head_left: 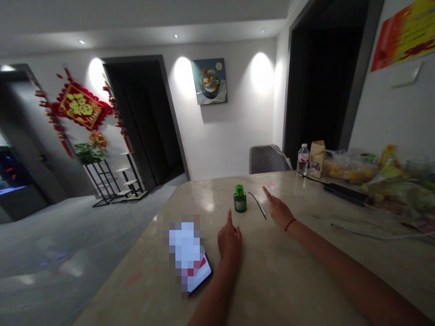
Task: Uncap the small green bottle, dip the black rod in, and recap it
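Observation:
A small green bottle (240, 199) with a green cap stands upright on the pale marble table (278, 271). A thin dark stick (257, 204) lies just right of it. My left hand (229, 240) rests on the table a little in front of the bottle, forefinger pointing toward it, the other fingers curled. My right hand (277, 209) lies to the right of the stick, forefinger stretched out, palm down, holding nothing. A dark band circles the right wrist. A phone (190, 260) lies on the table left of my left hand.
Along the wall at the right stand a water bottle (302, 159), a paper bag (317, 158), plastic bags of food (353, 170) and a dark flat bar (343, 191). A white cable (367, 233) lies nearby. A grey chair (267, 159) stands at the table's far end.

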Demonstrator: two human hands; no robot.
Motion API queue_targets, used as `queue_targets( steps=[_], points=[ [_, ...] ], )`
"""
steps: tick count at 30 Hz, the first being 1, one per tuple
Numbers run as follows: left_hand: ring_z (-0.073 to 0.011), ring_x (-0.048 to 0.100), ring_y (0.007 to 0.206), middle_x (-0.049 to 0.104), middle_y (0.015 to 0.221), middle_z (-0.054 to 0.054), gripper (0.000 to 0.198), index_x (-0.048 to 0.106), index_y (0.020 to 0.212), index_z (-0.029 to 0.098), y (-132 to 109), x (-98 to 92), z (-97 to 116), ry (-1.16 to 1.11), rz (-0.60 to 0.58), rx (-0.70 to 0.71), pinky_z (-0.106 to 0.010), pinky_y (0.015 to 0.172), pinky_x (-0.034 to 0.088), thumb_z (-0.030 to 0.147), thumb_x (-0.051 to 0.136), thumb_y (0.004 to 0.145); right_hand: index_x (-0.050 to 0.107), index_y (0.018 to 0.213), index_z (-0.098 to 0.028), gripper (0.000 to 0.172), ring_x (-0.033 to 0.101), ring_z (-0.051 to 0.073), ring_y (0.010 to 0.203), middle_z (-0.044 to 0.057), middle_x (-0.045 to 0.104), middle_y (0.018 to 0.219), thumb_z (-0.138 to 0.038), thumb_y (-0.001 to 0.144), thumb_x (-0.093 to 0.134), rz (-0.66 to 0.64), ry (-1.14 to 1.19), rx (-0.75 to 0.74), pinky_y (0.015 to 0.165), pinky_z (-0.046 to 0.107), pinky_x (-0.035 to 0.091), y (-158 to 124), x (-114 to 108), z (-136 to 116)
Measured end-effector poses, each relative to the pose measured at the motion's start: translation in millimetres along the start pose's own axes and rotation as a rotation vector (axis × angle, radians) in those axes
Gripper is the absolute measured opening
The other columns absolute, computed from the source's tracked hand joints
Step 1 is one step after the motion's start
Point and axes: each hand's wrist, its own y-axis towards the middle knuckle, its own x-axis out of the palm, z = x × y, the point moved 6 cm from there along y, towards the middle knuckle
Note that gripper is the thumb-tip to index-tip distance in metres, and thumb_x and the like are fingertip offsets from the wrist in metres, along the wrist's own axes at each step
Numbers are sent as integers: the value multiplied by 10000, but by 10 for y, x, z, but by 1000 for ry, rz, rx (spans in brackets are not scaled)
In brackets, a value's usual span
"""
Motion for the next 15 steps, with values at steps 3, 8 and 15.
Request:
queue_targets(
  steps=[3,8,15],
  points=[
    [-118,513,699,585,781,-2,532,268,1303,226,-16,19,46,7,-21,71,-226,677,346,197,395,787,171,1354,-244,656,541,175,784,81,579,895,-42,752,338,-78,-49,-171,702,285,405,-219,-49,-20],
    [-111,475,648,548,705,11,250,521,994,208,-31,24,69,-130,6,101,-222,631,324,238,448,756,542,974,-155,238,492,142,641,46,545,706,-246,782,436,-71,195,-127,619,257,373,-399,-107,61],
    [-64,179,387,174,407,60,608,179,428,206,45,187,1,-1023,-443,-278,-214,407,176,773,142,645,176,436,-227,603,166,74,326,-80,122,354,-743,690,-5,-647,1368,55,351,219,233,-319,-9,-112]
  ],
)
